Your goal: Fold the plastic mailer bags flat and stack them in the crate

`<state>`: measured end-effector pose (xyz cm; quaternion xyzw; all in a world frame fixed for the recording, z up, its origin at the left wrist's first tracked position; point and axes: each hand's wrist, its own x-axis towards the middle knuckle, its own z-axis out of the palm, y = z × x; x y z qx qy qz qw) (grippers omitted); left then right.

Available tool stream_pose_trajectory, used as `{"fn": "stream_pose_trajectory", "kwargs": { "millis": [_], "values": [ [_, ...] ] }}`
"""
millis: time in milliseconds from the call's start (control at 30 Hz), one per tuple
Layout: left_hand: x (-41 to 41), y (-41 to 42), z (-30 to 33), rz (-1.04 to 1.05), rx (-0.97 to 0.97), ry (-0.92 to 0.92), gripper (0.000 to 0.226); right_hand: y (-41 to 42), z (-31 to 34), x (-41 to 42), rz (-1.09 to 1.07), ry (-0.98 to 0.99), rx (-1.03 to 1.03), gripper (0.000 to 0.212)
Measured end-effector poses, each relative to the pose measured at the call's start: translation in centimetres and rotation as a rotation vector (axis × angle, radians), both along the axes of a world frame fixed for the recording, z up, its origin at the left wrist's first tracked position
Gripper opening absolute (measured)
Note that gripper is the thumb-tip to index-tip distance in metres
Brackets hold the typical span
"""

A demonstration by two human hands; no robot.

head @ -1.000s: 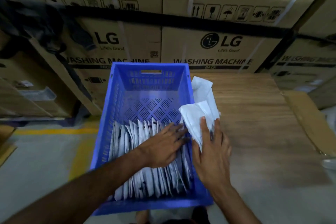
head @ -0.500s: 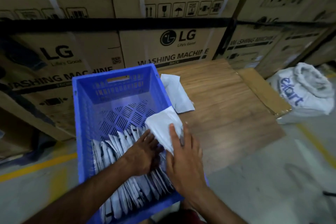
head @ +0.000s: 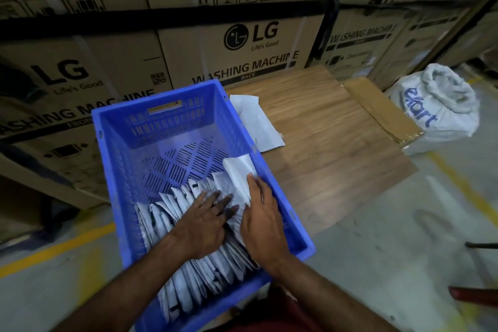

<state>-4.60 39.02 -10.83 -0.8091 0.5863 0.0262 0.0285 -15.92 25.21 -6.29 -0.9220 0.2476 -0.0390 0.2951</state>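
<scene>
Crate: a blue plastic crate (head: 172,143) sits in the middle of the frame, its near half full and its far half bare, so there is room for more bags.

Folded bags: a row of folded mailer bags (head: 188,264) stands on edge in the lower part of the crate, leaning on each other. Packed this way they take little room.

Left hand: the left hand (head: 204,224) lies flat on the row with its fingers spread. I think it presses the row back so the bags do not tip over and a gap stays open at the front.

Right hand: the right hand (head: 262,219) is at the crate's right wall with its fingers on a new folded bag (head: 237,178). I cannot tell whether it pinches the bag or just pushes it.

New bag: it touches the front of the row, by the right wall. It looks like it is being tucked in next.

Spare bag: one flat white bag (head: 258,121) lies on the wooden worktop (head: 323,129) just right of the crate, close enough to grab.

Sack: a white sack (head: 442,108) sits on the floor at the right of the frame.

Boxes: big cardboard boxes (head: 242,35) fill the top of the frame.
</scene>
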Motion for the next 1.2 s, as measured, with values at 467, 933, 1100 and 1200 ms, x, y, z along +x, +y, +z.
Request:
{"fn": "stream_pose_trajectory", "kwargs": {
  "millis": [467, 933, 1100, 1200],
  "values": [
    [-0.4, 1.9, -0.1, 0.07, 0.045, 0.037, 0.057, -0.9, -4.0, 2.1, 0.2, 0.414, -0.126, 0.083],
    [-3.3, 9.9, 4.6, 0.776, -0.349, 0.095, 0.044, -1.5, -3.7, 4.6, 0.013, 0.519, 0.2, 0.088],
    [-3.4, 9.8, 4.7, 0.87, -0.629, 0.341, 0.045, -1.0, -2.9, 4.7, -0.037, 0.522, 0.412, 0.075],
    [-3.3, 9.7, 4.6, 0.875, -0.62, 0.351, 0.047, 0.3, -2.9, 4.3, 0.025, 0.543, 0.491, 0.094]
  ]
}}
